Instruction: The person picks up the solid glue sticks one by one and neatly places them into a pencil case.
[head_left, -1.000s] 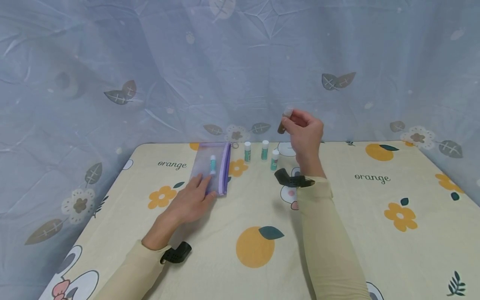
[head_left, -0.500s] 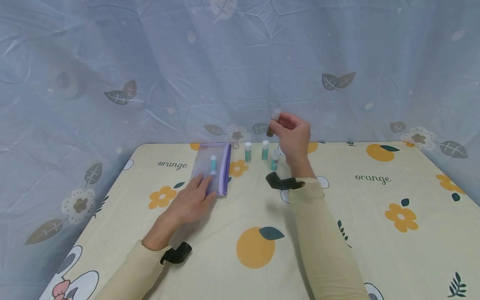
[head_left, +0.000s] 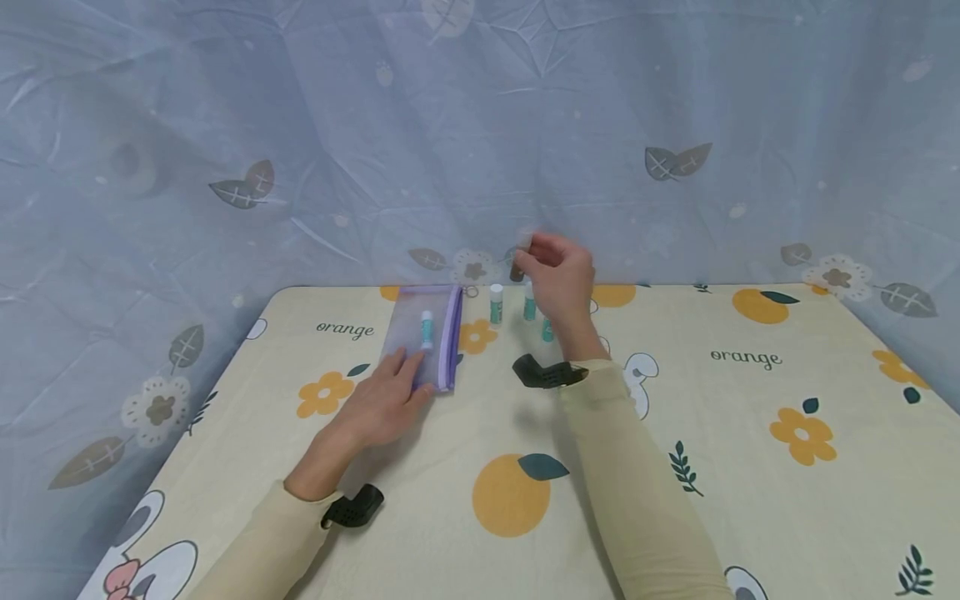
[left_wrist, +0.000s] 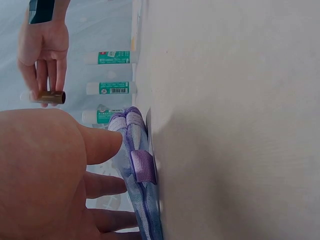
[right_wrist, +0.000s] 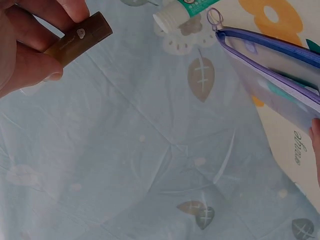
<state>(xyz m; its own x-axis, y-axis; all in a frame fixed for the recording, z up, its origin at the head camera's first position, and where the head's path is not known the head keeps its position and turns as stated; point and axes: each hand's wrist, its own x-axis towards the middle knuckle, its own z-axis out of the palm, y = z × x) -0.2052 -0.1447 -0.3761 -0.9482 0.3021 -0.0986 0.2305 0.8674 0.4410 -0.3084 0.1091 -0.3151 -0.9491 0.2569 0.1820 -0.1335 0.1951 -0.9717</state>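
Note:
My right hand (head_left: 558,279) pinches a brown tube (right_wrist: 82,37) with a clear cap between thumb and fingertips, raised above the far table edge. Under the fingers of my left hand (head_left: 382,404), which rest fairly straight, lies a see-through purple zip pouch (head_left: 405,312). Its zipped side faces right and gapes in the right wrist view. One glue stick (head_left: 427,329) shows through the pouch. To its right stand three more glue sticks with white caps and green labels: a left one (head_left: 496,308), a middle one (head_left: 529,308) and a front one (head_left: 548,330), partly hidden by my right wrist.
A yellow tablecloth (head_left: 510,575) printed with oranges and flowers covers the table. Behind the table's far edge hangs a blue-grey patterned curtain (head_left: 465,133). A small ring (head_left: 471,292) sits at the pouch's far right corner.
My right hand has moved left and slightly down with the brown tube, now overlapping the middle and front glue sticks in the head view. The left hand and pouch have stayed put.

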